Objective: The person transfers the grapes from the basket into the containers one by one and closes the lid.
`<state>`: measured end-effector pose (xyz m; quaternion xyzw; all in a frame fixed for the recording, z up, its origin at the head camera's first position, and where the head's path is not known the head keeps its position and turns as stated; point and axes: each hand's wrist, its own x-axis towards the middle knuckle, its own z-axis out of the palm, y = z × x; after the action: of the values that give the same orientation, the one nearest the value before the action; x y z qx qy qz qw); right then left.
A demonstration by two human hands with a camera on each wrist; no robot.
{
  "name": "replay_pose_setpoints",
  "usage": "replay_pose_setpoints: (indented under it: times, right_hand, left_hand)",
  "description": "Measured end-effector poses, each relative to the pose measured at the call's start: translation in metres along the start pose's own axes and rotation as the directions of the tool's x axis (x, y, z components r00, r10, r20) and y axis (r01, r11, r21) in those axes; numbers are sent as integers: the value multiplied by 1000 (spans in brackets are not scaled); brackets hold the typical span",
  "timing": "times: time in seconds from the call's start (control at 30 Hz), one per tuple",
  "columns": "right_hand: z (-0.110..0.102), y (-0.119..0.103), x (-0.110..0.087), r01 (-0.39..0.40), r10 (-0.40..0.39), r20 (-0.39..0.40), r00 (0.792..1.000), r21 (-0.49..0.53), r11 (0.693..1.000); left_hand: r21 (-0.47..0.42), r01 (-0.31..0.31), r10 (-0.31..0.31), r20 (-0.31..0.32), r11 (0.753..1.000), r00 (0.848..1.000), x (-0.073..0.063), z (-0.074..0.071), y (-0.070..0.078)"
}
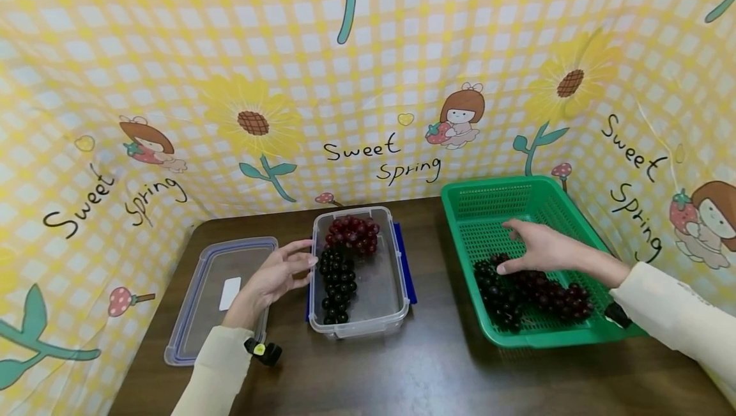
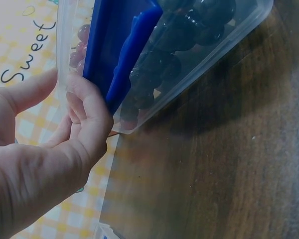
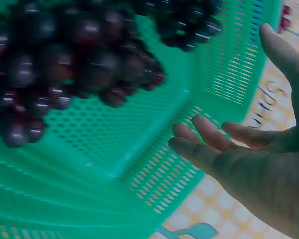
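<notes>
A clear plastic food container point(image 1: 376, 298) with blue side latches stands mid-table, holding a bunch of red grapes point(image 1: 352, 234) and a bunch of black grapes point(image 1: 337, 285). My left hand point(image 1: 280, 273) rests its loosely bent fingertips at the container's left rim, beside a lowered blue latch point(image 2: 122, 55). Over the green basket point(image 1: 491, 336) my right hand point(image 1: 543, 246) spreads its fingers, thumb near the grapes, with nothing in its grasp. Inside that basket lie a bunch of dark red grapes point(image 1: 554, 298) and a bunch of black grapes point(image 1: 499, 298).
To the left, a clear lid point(image 1: 201, 304) with a blue seal lies on the brown table point(image 1: 368, 381), partly behind my left forearm. Yellow checked cloth point(image 1: 368, 84) walls in the table at the back and both sides.
</notes>
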<state>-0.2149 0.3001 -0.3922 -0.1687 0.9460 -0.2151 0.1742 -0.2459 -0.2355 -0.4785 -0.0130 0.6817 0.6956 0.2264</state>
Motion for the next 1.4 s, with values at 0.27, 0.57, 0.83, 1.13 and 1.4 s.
replay_pose_setpoints:
  times: [0.27,0.57,0.83,1.13,1.4]
  right_hand:
    - [15,23,-8,-9,17,99,995,-86,996]
    - [18,38,-18,-44,67,195,979,-122,992]
    - [21,38,-16,-45,76,272,959,-117,992]
    - [27,36,-15,-59,93,324,942,-111,992]
    - [29,33,-13,-59,104,337,936,-139,989]
  left_hand:
    - [2,-2,2,3,1000,1000,0,1,0]
    - [4,-11,11,10,1000,1000,1,-3,1]
    - [-6,-10,10,2,1000,1000,-1,0,-1]
    - [-2,-7,7,1,1000,1000,-2,0,0]
    - [-11,-16,16,12,1000,1000,-3,0,-1]
